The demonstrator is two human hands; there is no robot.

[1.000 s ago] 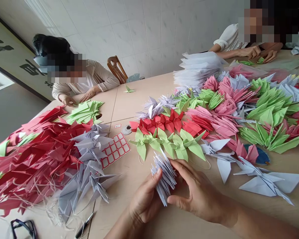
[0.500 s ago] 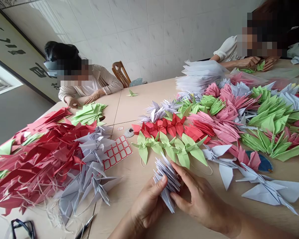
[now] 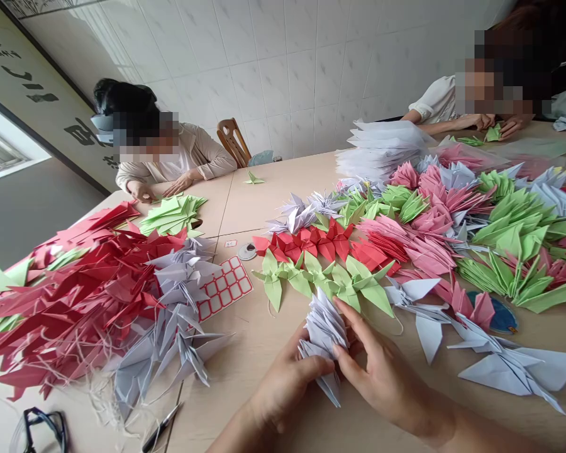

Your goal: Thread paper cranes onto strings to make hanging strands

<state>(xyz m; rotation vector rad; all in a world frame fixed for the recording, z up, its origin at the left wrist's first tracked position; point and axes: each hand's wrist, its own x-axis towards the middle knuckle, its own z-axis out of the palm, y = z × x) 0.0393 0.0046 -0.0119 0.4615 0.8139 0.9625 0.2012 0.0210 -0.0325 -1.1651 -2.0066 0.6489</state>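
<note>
Holding a stack of pale folded paper [image 3: 324, 318] over the near part of the table [image 3: 245, 371], both hands on it. Left hand [image 3: 287, 384] clasps it from the left, thumb laid across its lower part; its other fingers mostly hidden behind the paper. Right hand [image 3: 389, 377] bears on the right side, index finger at the upper edge, thumb lower down. Stack tilted, edges fanned.

Just beyond the stack: a row of light green folded pieces [image 3: 344, 284], then a row of red folded pieces [image 3: 306, 243] behind it. To the right of the hands, large pale cranes [image 3: 504, 358] on the tabletop; farther right, dense bundles in pink, green and pale paper.

Left side: big red paper heap [image 3: 99, 289], pale folded pieces [image 3: 174, 289] along its right flank, tangled string [image 3: 106, 393] at its near end. Red-bordered label sheet [image 3: 226, 286] between heap and green row. Near edge: dark pen-like tool [image 3: 160, 431], dark-framed glasses [image 3: 47, 428].

Across the table, a person in a beige jacket [image 3: 202, 151] sits by a green paper stack [image 3: 172, 214]. Far right, another person's hands hold a small green piece [image 3: 493, 133].
</note>
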